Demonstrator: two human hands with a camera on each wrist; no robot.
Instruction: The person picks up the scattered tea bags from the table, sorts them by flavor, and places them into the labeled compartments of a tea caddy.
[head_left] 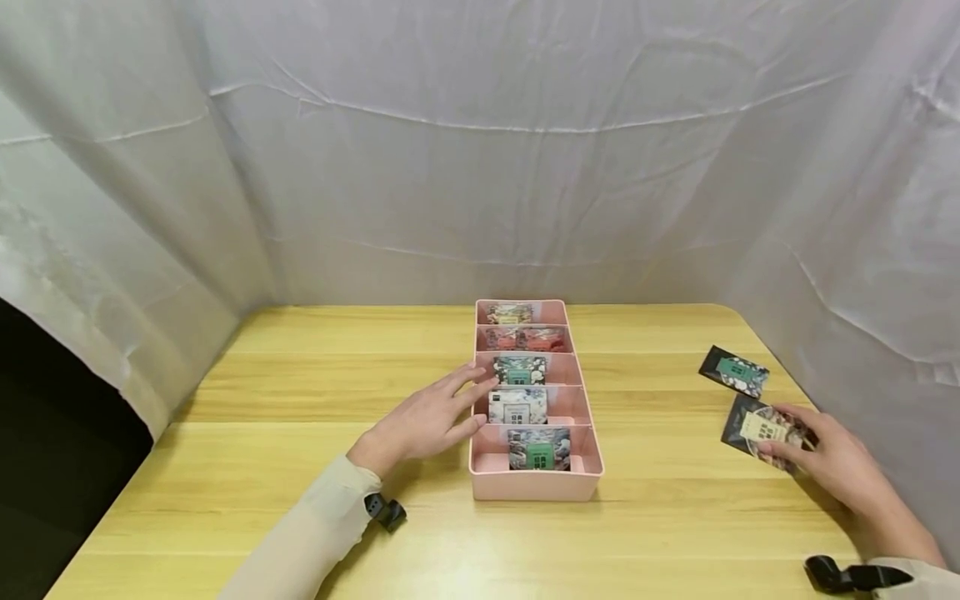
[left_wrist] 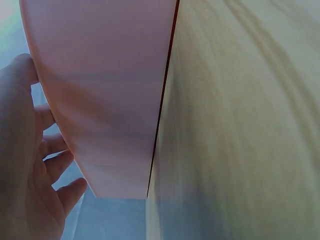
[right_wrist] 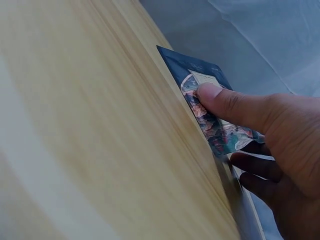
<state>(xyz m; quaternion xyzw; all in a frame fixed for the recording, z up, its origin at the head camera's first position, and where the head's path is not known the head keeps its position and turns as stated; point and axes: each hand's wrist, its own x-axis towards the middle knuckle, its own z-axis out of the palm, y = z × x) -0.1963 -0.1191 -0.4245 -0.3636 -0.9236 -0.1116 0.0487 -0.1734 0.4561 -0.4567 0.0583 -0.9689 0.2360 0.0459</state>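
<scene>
My right hand [head_left: 843,458] pinches a dark sachet [head_left: 765,429] with a cream label, thumb on its printed face, close over the right side of the table. In the right wrist view the sachet [right_wrist: 205,100] tilts beside the thumb, its lower end partly behind the fingers. A second dark sachet [head_left: 735,371] with a green label lies just beyond it. My left hand [head_left: 427,417] rests its outstretched fingertips on the left rim of a pink divided box [head_left: 536,486]. Seen from the left wrist, those fingers line the upper edge of the box wall [left_wrist: 105,100].
The box's compartments hold upright sachets: a green-labelled one [head_left: 540,450] in front, a white one [head_left: 517,407], another green-labelled one [head_left: 519,369], red ones [head_left: 543,339] and a yellow-labelled one [head_left: 510,313] at the back. Grey cloth [head_left: 480,183] hangs behind the wooden table [head_left: 315,383].
</scene>
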